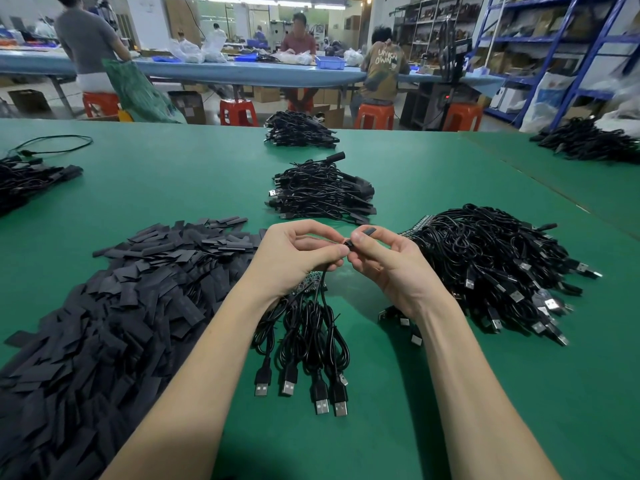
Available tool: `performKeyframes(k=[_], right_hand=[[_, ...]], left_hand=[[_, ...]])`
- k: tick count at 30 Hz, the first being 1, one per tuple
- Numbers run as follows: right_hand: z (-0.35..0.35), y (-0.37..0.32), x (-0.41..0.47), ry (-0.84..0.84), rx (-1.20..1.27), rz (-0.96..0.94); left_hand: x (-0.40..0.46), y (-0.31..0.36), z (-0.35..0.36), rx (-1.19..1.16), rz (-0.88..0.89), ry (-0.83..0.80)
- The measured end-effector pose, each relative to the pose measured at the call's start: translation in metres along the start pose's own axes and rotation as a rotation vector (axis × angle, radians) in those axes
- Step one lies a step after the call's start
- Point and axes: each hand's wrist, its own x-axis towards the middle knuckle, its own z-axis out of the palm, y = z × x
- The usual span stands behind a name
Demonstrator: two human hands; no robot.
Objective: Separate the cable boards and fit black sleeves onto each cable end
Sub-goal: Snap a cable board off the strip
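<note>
My left hand (298, 254) pinches a black cable end at its fingertips, and a small green board strip (308, 280) shows under its palm. My right hand (384, 258) pinches a black sleeve (367, 232) between thumb and forefinger, its mouth touching the cable end. Several black USB cables (311, 348) hang from my left hand and lie on the green table (415, 393), plugs toward me. A large heap of flat black sleeves (114, 306) lies at the left. A pile of cables on boards (491, 265) lies at the right.
Two piles of sleeved cables (322, 194) (301, 129) sit farther back in the middle. More cable piles lie at the far left (27, 181) and far right (588, 140). Beyond the table, people sit on red stools (239, 112) at a blue bench.
</note>
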Motion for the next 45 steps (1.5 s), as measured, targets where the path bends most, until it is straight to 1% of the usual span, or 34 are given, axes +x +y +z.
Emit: performKeyframes(k=[6, 9, 13, 15, 19, 24, 30, 39, 45], right_hand=[[0.0, 0.002, 0.0, -0.01, -0.081, -0.006], [0.002, 0.002, 0.0, 0.017, -0.081, -0.029], [0.008, 0.003, 0.003, 0.089, -0.123, -0.195], [0.011, 0.004, 0.004, 0.116, -0.163, -0.275], [0.012, 0.004, 0.004, 0.127, -0.158, -0.344], [0.011, 0.005, 0.006, 0.143, -0.116, -0.35], [0.011, 0.003, 0.005, 0.153, 0.008, -0.304], [0.016, 0.004, 0.004, 0.198, 0.007, -0.281], [0.015, 0.004, 0.005, 0.284, 0.025, -0.228]], left_hand=[[0.001, -0.003, -0.001, 0.029, 0.027, 0.008], [0.002, -0.006, 0.001, 0.002, 0.03, 0.02], [0.002, -0.009, 0.008, -0.139, 0.045, 0.07], [0.002, -0.009, 0.008, -0.169, 0.046, 0.092], [0.002, -0.009, 0.008, -0.181, 0.038, 0.095], [0.001, -0.01, 0.009, -0.174, 0.026, 0.088], [0.001, -0.012, 0.008, -0.157, 0.027, 0.071], [0.002, -0.012, 0.011, -0.168, 0.04, 0.08], [0.002, -0.016, 0.014, -0.177, 0.016, 0.082]])
